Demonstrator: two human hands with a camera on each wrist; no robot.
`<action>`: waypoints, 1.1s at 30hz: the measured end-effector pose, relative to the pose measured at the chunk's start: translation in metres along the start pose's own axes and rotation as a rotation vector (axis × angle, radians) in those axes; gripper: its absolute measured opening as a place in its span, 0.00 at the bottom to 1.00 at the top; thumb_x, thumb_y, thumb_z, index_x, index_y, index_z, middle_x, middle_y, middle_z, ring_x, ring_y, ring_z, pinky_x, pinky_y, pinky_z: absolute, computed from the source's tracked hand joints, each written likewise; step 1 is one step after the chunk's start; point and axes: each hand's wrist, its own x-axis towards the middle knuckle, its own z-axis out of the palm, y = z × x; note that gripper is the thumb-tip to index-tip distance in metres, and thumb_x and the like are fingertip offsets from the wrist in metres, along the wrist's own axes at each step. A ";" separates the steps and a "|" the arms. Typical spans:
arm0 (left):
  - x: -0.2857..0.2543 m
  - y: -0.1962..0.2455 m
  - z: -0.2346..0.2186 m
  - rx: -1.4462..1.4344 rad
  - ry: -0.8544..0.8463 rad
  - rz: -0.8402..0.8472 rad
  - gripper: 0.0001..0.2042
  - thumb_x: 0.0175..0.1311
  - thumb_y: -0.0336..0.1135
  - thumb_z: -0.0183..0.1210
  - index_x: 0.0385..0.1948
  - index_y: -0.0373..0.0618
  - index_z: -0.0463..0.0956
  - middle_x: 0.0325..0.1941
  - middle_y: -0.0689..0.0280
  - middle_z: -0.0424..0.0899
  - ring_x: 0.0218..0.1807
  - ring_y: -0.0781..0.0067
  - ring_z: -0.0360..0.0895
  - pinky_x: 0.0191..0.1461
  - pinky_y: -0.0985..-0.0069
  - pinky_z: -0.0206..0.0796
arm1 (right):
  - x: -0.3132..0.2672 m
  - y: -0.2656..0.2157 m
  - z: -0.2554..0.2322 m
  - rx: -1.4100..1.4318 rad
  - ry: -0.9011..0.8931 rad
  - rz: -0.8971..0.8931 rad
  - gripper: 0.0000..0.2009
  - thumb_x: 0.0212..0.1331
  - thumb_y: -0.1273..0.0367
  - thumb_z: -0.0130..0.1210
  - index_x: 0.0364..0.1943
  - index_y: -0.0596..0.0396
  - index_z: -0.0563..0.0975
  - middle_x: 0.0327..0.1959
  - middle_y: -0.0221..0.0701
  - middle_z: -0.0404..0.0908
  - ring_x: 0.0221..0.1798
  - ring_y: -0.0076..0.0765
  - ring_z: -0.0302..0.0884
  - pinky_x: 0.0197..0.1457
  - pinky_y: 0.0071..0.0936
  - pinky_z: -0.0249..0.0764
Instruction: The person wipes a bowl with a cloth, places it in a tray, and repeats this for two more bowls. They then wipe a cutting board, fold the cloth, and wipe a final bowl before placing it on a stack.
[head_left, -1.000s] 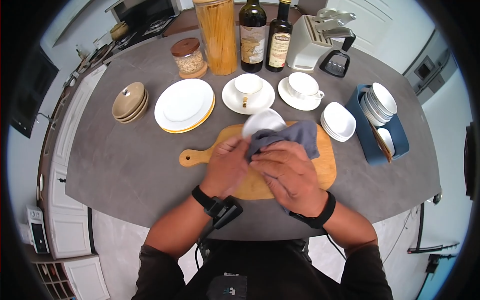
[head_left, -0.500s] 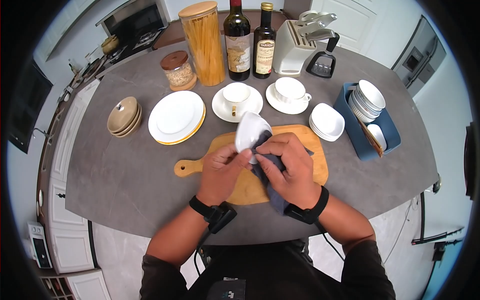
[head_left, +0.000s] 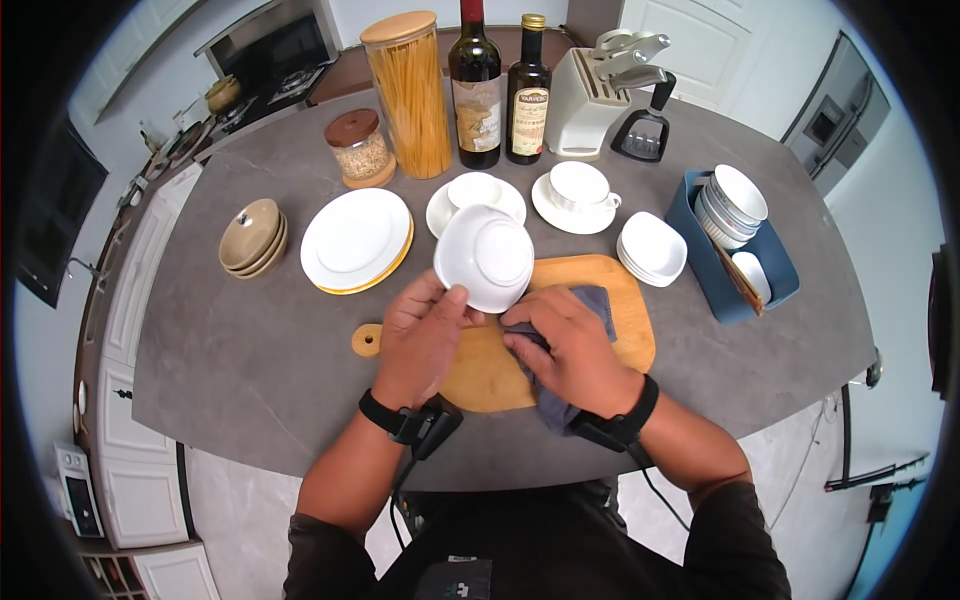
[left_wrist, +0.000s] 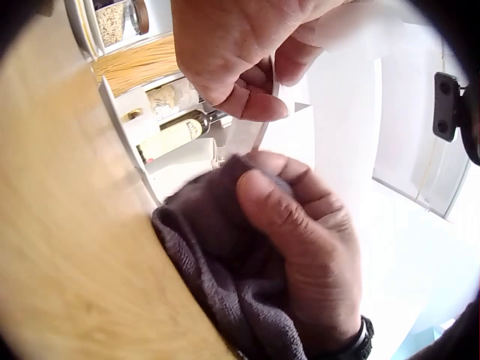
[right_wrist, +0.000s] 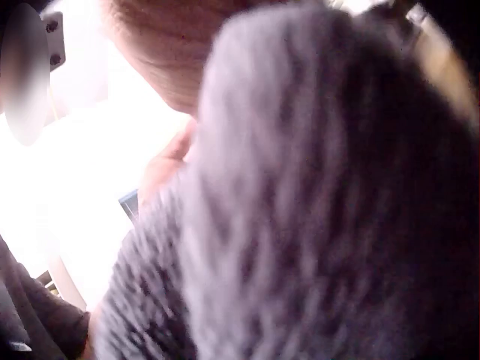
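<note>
A white bowl (head_left: 485,260) is tilted with its underside and foot ring toward the head camera, above the wooden board (head_left: 480,375). The left hand (head_left: 415,340) pinches its near rim between thumb and fingers. Just to the right, the right hand (head_left: 575,350) grips a dark grey cloth (head_left: 597,305), part of which hangs over the board toward the table's front edge. In the left wrist view the right hand (left_wrist: 315,255) holds the bunched cloth (left_wrist: 232,262) below the left hand (left_wrist: 240,52). Cloth (right_wrist: 300,195) fills most of the right wrist view.
White plates (head_left: 350,240) and brown bowls (head_left: 250,235) stand left. Behind the board are two cups on saucers, with jars, bottles and a knife block (head_left: 585,100) farther back. Stacked white dishes (head_left: 655,248) and a blue bin (head_left: 720,285) holding bowls stand right.
The left hand has turned the bowl so its underside shows, and moved it slightly left. The cloth has come away from the bowl and lies lower, in the right hand.
</note>
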 end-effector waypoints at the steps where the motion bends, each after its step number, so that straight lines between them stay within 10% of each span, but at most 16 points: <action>1: 0.000 0.007 0.004 -0.059 -0.001 0.027 0.09 0.83 0.30 0.61 0.56 0.38 0.83 0.51 0.66 0.89 0.49 0.78 0.82 0.58 0.75 0.76 | 0.000 0.000 -0.003 0.037 -0.075 0.103 0.16 0.56 0.75 0.74 0.50 0.57 0.85 0.44 0.39 0.83 0.48 0.54 0.82 0.52 0.44 0.81; 4: -0.001 0.010 0.004 -0.052 -0.003 0.076 0.10 0.83 0.32 0.61 0.57 0.38 0.82 0.52 0.64 0.89 0.50 0.76 0.82 0.59 0.73 0.75 | 0.009 -0.007 -0.024 0.094 0.036 0.196 0.19 0.61 0.70 0.75 0.55 0.56 0.84 0.43 0.41 0.84 0.47 0.53 0.83 0.53 0.42 0.80; 10: -0.007 0.004 0.000 -0.067 -0.234 0.017 0.15 0.84 0.35 0.60 0.63 0.37 0.82 0.54 0.63 0.89 0.52 0.73 0.83 0.59 0.69 0.75 | 0.025 -0.011 -0.073 0.634 0.202 0.476 0.15 0.81 0.65 0.62 0.59 0.62 0.84 0.45 0.21 0.83 0.49 0.12 0.76 0.51 0.18 0.75; 12: -0.008 0.000 -0.001 -0.138 -0.323 -0.044 0.16 0.84 0.37 0.60 0.64 0.37 0.81 0.55 0.63 0.89 0.52 0.73 0.83 0.59 0.68 0.75 | 0.022 -0.020 -0.090 0.628 -0.143 0.606 0.15 0.80 0.66 0.62 0.60 0.62 0.83 0.45 0.21 0.83 0.49 0.14 0.78 0.51 0.19 0.76; 17: -0.008 -0.005 0.006 -0.119 -0.304 -0.100 0.18 0.83 0.42 0.62 0.63 0.37 0.82 0.57 0.63 0.88 0.54 0.71 0.83 0.60 0.68 0.74 | -0.003 -0.042 -0.112 0.562 -0.288 0.477 0.09 0.71 0.70 0.71 0.48 0.61 0.89 0.40 0.28 0.87 0.43 0.22 0.81 0.47 0.25 0.76; 24: -0.005 -0.006 0.001 -0.123 -0.252 -0.141 0.16 0.83 0.44 0.61 0.57 0.39 0.83 0.52 0.64 0.87 0.52 0.73 0.83 0.55 0.69 0.75 | -0.022 -0.055 -0.218 -0.132 0.143 0.419 0.06 0.69 0.74 0.69 0.42 0.64 0.87 0.37 0.34 0.86 0.40 0.29 0.82 0.44 0.30 0.75; 33: -0.004 -0.005 0.003 -0.035 -0.224 -0.148 0.19 0.84 0.48 0.58 0.56 0.38 0.81 0.46 0.62 0.84 0.46 0.69 0.82 0.49 0.69 0.73 | -0.057 0.055 -0.326 -0.804 -0.300 0.445 0.07 0.59 0.76 0.69 0.40 0.65 0.88 0.41 0.44 0.87 0.44 0.55 0.85 0.50 0.42 0.81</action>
